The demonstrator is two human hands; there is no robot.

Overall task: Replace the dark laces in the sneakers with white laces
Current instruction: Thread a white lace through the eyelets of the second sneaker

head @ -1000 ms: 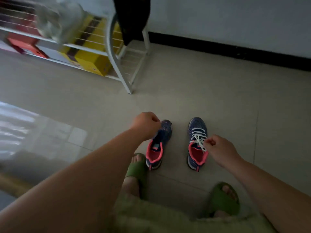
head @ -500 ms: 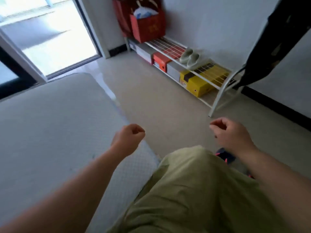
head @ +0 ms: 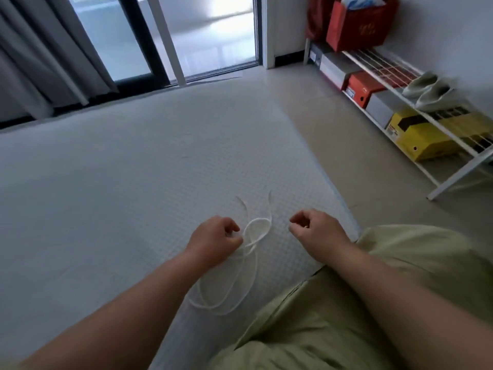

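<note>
- Change noted: one second back both hands were at two sneakers on the floor, the right-hand shoe already threaded in white, the left-hand shoe without visible lacing. The view has since swung to the bed (head: 106, 182); no sneaker is in sight now. Judgement: the person has turned to fetch the second lace for the unlaced shoe, so roughly half the job remains.
- Left hand (head: 213, 239): fingers curled, resting on the bed and touching the white lace (head: 256, 231) at its near loop; whether it actually pinches the strand cannot be told.
- White lace: one counted, lying loose in several loops on the bed, between the hands and trailing back alongside the left forearm.
- Right hand (head: 317, 231): fingers curled, thumb against forefinger, nothing visibly held, near the lace but apart from it.
- Shoe rack (head: 437, 124) at far right: one; one pale pair of shoes on it; about four boxes beneath.
</note>
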